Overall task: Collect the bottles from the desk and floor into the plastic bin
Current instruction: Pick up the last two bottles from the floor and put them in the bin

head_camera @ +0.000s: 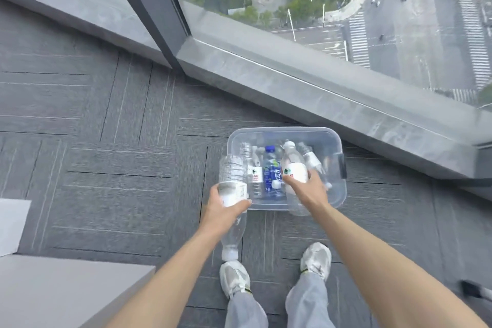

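Note:
A clear plastic bin (330, 138) stands on the grey carpet by the window ledge. Inside it lie several bottles, among them one with a blue label (272, 172). My left hand (226, 210) grips a clear bottle (233, 173) around its middle, cap end pointing down toward my feet, just left of the bin's near corner. My right hand (306, 192) holds a white-labelled bottle (292, 168) with a white cap, above the bin's near right part.
A grey stone window ledge (319, 88) runs diagonally behind the bin, with floor-to-ceiling glass above it. A grey desk corner (66, 293) sits at the lower left with white paper (12, 224) beside it. My two feet stand right before the bin.

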`<state>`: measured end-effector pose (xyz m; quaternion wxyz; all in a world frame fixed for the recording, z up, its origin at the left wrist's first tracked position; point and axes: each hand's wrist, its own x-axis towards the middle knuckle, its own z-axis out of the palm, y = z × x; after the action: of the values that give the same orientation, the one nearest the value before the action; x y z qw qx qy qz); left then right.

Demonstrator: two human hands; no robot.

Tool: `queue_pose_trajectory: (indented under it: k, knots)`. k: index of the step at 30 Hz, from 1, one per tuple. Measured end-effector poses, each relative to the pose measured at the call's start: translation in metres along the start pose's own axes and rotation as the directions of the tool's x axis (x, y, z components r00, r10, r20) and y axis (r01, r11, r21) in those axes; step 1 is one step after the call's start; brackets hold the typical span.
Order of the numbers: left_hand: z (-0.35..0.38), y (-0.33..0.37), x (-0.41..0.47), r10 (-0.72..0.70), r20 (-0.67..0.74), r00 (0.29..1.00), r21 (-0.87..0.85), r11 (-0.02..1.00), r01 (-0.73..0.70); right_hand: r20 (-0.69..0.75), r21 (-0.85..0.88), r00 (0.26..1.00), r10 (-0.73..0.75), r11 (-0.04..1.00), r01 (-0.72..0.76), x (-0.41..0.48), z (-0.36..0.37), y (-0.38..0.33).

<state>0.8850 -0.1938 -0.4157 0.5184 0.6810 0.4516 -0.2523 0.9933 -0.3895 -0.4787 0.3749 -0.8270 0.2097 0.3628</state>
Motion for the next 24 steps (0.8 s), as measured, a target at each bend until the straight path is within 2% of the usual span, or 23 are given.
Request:
queue_pose_trajectory:
  k: [6, 12, 20, 24]
  knots:
    - [0.027, -0.02, 0.021, -0.054, -0.039, 0.998, -0.032, 0.998, 0.053, 0.047, -0.015, 0.999, -0.018, 1.0, 0.018, 0.024, 0.004, 0.02]
    - [0.039, -0.005, -0.009, -0.094, -0.031, 0.995, -0.049, 0.994, 0.093, 0.047, 0.009, 0.999, 0.013, 1.0, -0.013, -0.021, -0.025, 0.028]
    - [0.055, 0.041, -0.05, 0.0, 0.039, 0.999, -0.003, 1.0, 0.0, 0.038, 0.065, 0.999, -0.015, 0.998, 0.012, -0.071, -0.055, 0.02]
    - [0.063, 0.063, -0.06, -0.009, 0.05, 0.999, 0.022, 1.0, 0.008, 0.024, 0.075, 0.999, -0.033, 0.997, 0.031, -0.087, -0.069, 0.016]
